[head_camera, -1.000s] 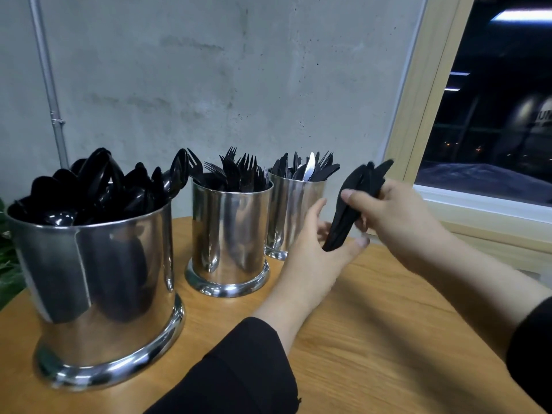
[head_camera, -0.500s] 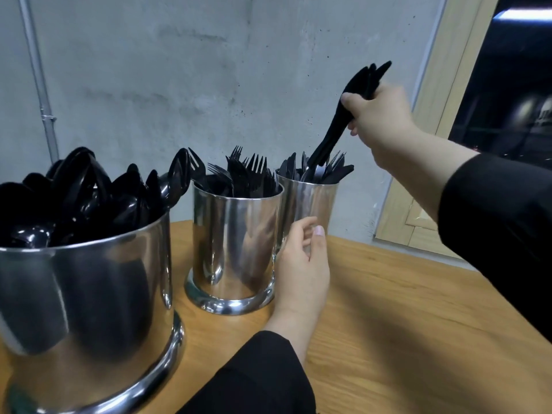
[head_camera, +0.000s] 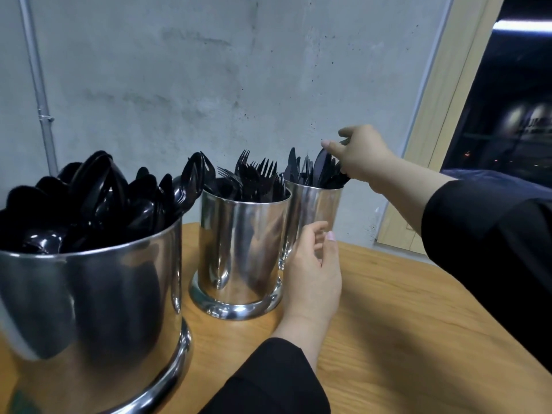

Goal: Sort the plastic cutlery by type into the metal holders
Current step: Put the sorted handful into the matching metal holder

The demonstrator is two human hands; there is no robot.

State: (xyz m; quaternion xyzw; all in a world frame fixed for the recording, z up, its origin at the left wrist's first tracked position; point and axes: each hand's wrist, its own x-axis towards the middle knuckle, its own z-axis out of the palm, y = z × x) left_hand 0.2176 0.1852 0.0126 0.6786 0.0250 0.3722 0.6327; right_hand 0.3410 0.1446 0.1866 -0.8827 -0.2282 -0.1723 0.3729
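The right hand (head_camera: 363,156) has come down from its raised position — its bundle of knives (head_camera: 324,170) now stands in the far holder (head_camera: 313,204), fingertips still pinching the tops. The left hand (head_camera: 312,276) hangs loosely curled beside that holder, holding nothing — this batch looks sorted.

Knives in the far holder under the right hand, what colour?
Black, all that show, seen in the head view: knives, far holder, right hand.

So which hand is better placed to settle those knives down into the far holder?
The right hand, probably. It is at the far holder's rim, fingers on the black knives standing in it. The left hand sits lower, beside the holders' walls, holding nothing.
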